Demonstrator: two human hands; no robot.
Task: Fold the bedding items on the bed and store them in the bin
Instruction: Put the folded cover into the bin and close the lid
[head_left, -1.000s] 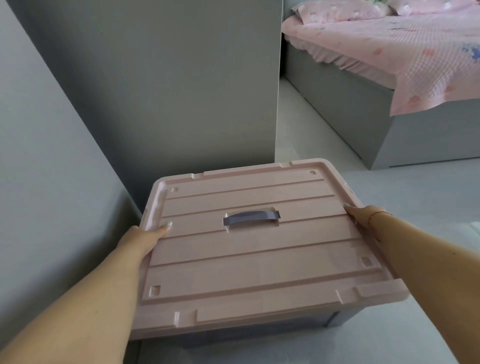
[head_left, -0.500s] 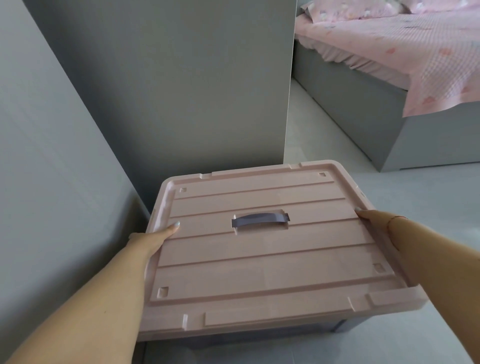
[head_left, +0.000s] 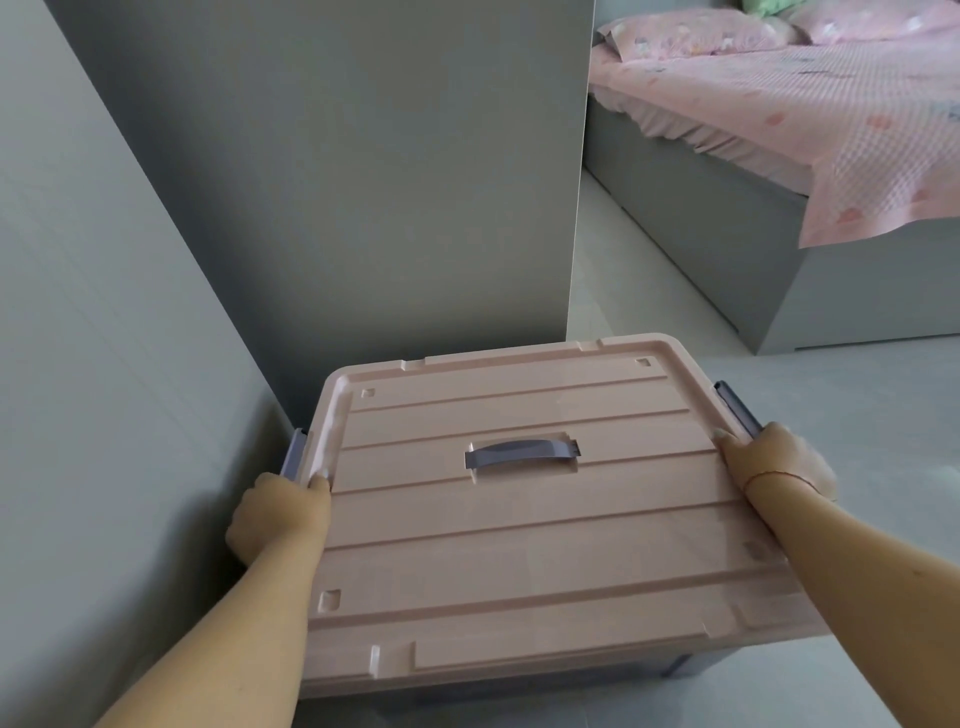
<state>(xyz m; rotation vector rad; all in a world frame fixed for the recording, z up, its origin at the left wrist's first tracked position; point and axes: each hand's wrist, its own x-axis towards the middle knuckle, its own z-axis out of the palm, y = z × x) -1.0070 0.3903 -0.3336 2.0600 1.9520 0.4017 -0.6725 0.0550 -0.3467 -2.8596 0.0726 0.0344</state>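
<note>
Two hands grip the bin (head_left: 597, 670) by its pink lid (head_left: 519, 519); my left hand (head_left: 278, 514) is curled around the lid's left edge just below a grey latch (head_left: 294, 460), my right hand (head_left: 774, 457) closed on the right edge beside the other latch (head_left: 735, 408); the bin sits on the floor (head_left: 857, 415), its left side close to a grey wall (head_left: 104, 364), a grey panel (head_left: 363, 182) behind it; the bed (head_left: 727, 218) with its pink sheet (head_left: 805, 119) lies well beyond the bin's far right corner.
</note>
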